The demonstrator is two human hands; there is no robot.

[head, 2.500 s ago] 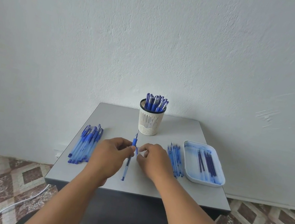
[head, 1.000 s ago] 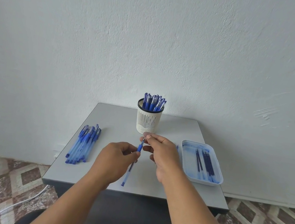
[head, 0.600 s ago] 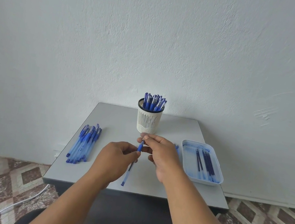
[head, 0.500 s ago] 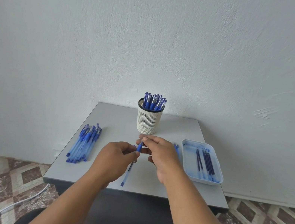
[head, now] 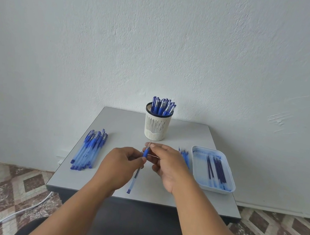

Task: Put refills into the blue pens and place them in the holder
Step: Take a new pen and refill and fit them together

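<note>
Over the middle of the grey table (head: 193, 198), my left hand (head: 119, 168) grips a blue pen (head: 134, 178) at its dark blue grip section, the clear barrel slanting down toward me. My right hand (head: 165, 165) pinches the pen's tip end just above the left hand's fingers. A white slotted holder (head: 156, 127) stands at the back centre with several blue pens upright in it. Several blue pens (head: 90, 148) lie in a bundle on the left. A white tray (head: 211, 172) on the right holds several dark refills.
A few blue pen parts (head: 185, 157) lie between my right hand and the tray. A white wall rises right behind the table. Patterned floor tiles and a white cable (head: 14, 215) show below on the left.
Both hands lifted the pen off the table and tilted it toward the holder. The right hand moved up to the tip end and has shifted slightly down in the last half second.
</note>
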